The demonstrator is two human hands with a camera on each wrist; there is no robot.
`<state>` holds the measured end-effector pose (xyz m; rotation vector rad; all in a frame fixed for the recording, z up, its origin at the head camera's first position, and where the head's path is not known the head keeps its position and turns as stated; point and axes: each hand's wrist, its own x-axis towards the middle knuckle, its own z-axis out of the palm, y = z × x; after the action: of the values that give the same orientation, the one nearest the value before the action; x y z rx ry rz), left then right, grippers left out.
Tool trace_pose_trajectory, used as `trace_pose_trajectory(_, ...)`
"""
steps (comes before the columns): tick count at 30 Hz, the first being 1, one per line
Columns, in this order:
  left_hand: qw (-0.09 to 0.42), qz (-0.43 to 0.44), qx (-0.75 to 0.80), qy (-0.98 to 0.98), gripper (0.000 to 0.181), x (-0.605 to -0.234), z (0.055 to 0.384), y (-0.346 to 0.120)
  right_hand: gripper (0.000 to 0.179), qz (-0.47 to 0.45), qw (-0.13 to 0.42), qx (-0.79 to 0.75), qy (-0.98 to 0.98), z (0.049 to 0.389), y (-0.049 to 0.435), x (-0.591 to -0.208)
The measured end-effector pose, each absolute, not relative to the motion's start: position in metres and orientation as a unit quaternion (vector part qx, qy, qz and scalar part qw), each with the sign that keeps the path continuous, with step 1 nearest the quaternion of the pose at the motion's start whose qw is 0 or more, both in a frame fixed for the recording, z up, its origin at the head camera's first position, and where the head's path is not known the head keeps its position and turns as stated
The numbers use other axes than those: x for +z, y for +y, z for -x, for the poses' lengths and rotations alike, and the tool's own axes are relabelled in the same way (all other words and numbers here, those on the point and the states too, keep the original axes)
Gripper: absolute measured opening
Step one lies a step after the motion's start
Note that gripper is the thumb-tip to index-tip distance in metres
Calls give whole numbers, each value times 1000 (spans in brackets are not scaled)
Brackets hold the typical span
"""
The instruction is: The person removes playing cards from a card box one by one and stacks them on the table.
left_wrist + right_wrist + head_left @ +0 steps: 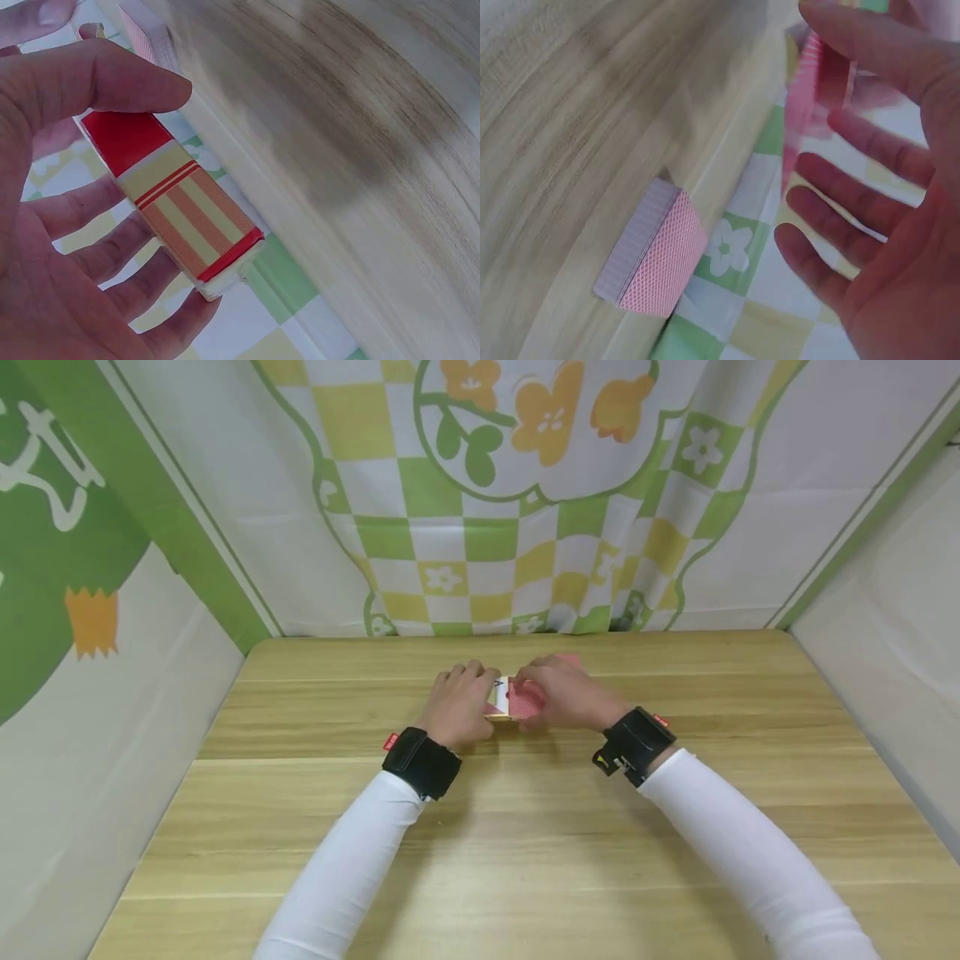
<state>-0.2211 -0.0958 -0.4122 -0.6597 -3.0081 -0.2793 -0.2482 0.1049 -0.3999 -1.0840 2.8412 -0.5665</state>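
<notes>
My left hand [461, 702] grips a small playing-card box [191, 206], thumb on the near side and fingers along the far side. The box's narrow side is red and cream with stripes. A white part marked "A" shows between the hands in the head view. My right hand [566, 693] pinches red-backed playing cards [525, 700] at the box's right end. They are blurred in the right wrist view, so how far they sit in the box cannot be told. Behind the right hand, a stack of pink-backed cards [664, 259] rests on the table.
Both hands work near the back edge of the wooden table [525, 860]. A green, yellow and white checked curtain [487, 539] hangs directly behind it. Light fabric walls [885, 577] stand at the sides.
</notes>
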Motion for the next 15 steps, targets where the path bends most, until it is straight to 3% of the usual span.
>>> trace_pose_trajectory(5,25,217,-86,-972,70,-413,222,-95,45,371,34,-177,911,250,103,-400)
trace_pose_trajectory(15,23,212,-86,-973,70,-412,219,-96,48,390,45,-189,900,252,106,-398)
